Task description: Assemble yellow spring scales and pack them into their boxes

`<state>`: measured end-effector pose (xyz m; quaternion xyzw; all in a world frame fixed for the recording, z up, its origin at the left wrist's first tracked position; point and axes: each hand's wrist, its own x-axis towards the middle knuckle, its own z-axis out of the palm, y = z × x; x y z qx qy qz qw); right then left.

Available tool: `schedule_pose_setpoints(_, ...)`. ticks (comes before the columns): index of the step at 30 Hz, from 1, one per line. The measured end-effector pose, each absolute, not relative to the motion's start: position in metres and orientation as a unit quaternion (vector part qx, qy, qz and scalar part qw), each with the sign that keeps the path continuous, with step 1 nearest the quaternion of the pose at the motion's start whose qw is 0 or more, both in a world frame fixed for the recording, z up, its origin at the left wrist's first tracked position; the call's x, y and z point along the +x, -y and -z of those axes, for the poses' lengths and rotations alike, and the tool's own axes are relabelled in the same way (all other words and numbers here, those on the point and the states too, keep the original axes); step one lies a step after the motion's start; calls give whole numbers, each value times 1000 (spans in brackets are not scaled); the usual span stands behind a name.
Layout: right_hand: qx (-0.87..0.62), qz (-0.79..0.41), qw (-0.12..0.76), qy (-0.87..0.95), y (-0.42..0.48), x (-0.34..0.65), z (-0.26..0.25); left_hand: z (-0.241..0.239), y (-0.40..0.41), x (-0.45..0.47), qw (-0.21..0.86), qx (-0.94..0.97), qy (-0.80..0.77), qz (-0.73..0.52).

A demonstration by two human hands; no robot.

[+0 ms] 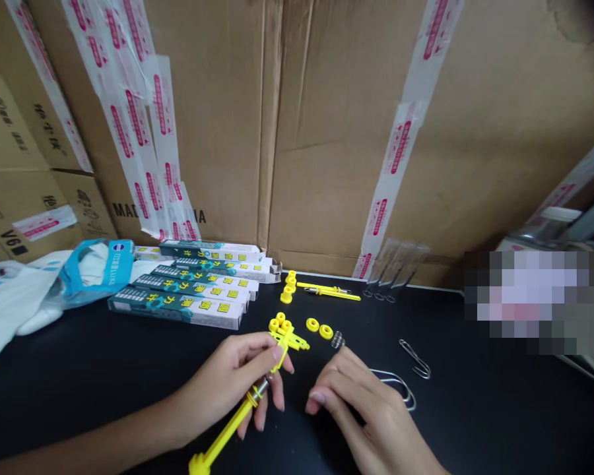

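My left hand [250,366] is closed round a yellow plastic rod with a metal spring [261,389], which looks like the inside of a tubular spring scale. The rod slants down toward the near edge, and its far end overlaps some loose flat yellow plastic pieces [301,343]. My right hand [361,402] hovers low to the right with its fingers curled in; whatever they pinch, if anything, is hidden. Just beyond its knuckles is a small coil spring [337,339]. Two yellow rings [319,328] lie between the hands, farther back. Big wire hooks [396,386] are partly behind my right hand.
Several narrow printed boxes [183,307] are stacked at the back left, beside a blue-and-white plastic packet [96,270]. Yellow caps [288,288], yellow rods with springs [329,291] and clear tubes [393,270] lie along the cardboard wall [321,165]. A wire hook [416,359] lies right.
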<state>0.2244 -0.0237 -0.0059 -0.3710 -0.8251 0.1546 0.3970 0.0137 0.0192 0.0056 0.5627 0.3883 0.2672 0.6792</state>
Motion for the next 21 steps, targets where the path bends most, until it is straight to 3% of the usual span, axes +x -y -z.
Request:
schedule_pose_setpoints(14, -419, -160, 392, 803, 27, 224, 12, -7, -18, 14, 676, 568, -388, -264)
schedule_pose_setpoints(21, -390, -99, 417, 815, 27, 228, 0, -10, -18, 16, 666, 574, -400, -260)
